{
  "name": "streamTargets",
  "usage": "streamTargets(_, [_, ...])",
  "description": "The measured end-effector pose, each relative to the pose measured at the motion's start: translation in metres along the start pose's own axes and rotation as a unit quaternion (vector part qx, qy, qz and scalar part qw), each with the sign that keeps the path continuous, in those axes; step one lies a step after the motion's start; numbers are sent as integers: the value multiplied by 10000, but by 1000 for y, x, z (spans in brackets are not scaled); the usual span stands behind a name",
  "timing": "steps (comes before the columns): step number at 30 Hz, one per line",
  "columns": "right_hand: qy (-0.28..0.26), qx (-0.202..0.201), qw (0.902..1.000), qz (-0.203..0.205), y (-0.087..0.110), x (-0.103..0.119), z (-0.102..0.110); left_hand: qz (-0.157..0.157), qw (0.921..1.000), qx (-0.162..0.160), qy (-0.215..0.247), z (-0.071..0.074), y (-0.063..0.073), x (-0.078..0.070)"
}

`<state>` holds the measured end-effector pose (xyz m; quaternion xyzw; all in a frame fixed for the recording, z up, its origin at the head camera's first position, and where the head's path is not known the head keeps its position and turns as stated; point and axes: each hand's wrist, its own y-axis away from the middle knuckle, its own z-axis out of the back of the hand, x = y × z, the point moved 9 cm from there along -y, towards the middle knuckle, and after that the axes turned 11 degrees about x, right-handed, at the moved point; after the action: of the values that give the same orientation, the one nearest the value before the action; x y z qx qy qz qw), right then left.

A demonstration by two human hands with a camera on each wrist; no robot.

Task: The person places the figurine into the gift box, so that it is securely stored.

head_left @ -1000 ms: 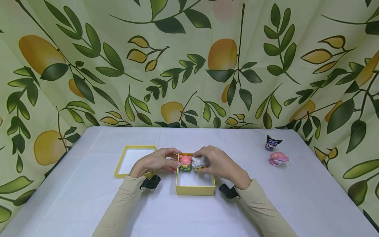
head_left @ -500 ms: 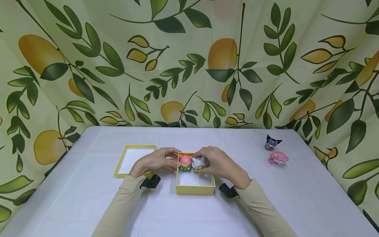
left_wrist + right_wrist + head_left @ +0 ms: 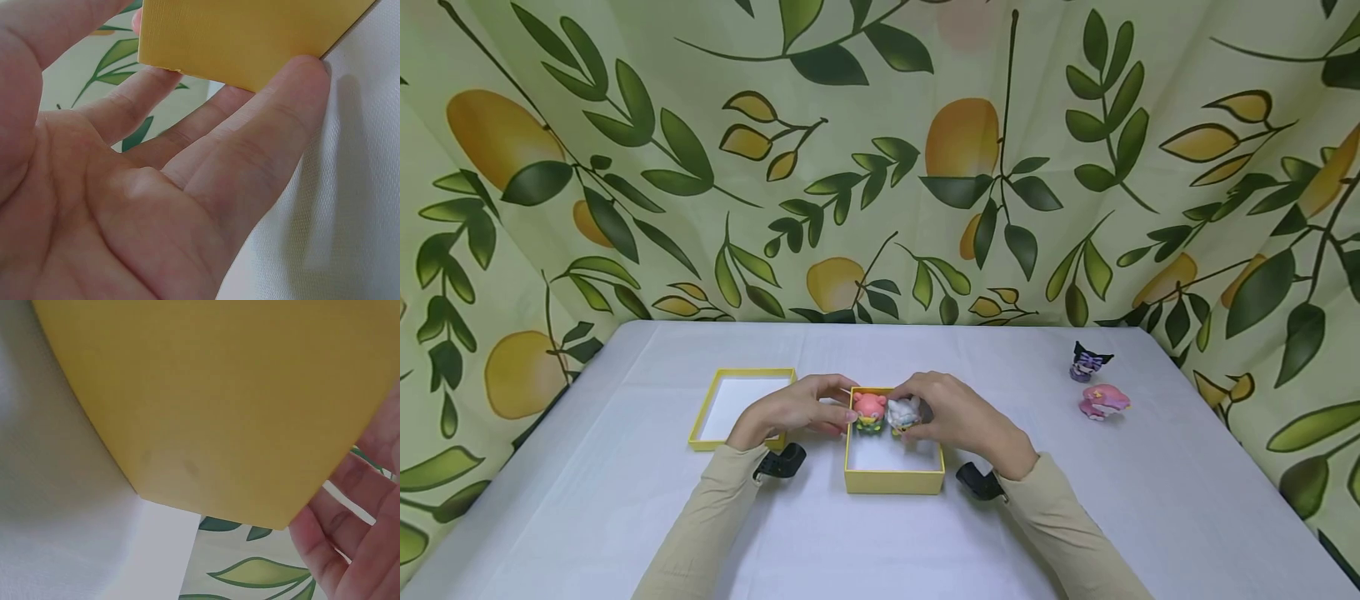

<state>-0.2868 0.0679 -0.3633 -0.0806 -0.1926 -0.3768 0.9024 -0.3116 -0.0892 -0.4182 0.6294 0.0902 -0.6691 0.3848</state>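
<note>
A shallow yellow box (image 3: pixel 895 482) with a white inside sits on the table in front of me. Two small toy figurines stand side by side at its far end: a pink one (image 3: pixel 869 406) with green at its base, and a white-and-grey one (image 3: pixel 903 412). My left hand (image 3: pixel 801 408) holds the box at its far left corner, thumb tip at the rim beside the pink figurine. Fingers (image 3: pixel 294 94) lie along the yellow wall in the left wrist view. My right hand (image 3: pixel 951 408) pinches the white figurine between thumb and fingers, covering its right side.
To the left lies the yellow-rimmed lid (image 3: pixel 703 417), white inside, partly behind my left hand. A purple-and-black figurine (image 3: pixel 1087 363) and a pink one (image 3: pixel 1105 402) stand at the right. A leaf-and-fruit patterned curtain (image 3: pixel 880 192) hangs behind the white-covered table (image 3: pixel 587 483).
The white figurine turns slightly in my right fingers, its yellow detail now less visible. Both hands and the box stay almost in place.
</note>
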Motion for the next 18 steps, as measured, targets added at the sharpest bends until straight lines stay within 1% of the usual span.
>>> streamTargets(7, [170,-49,9998,-7,1,1,3,108,9999,-72,-34,0,1,2])
streamTargets(12, [186,-91,9998,1,1,1,4,83,9999,-55,-30,0,1,1])
streamTargets(18, [127,-112,9998,133,1,1,3,60,10000,-40,-64,0,0,1])
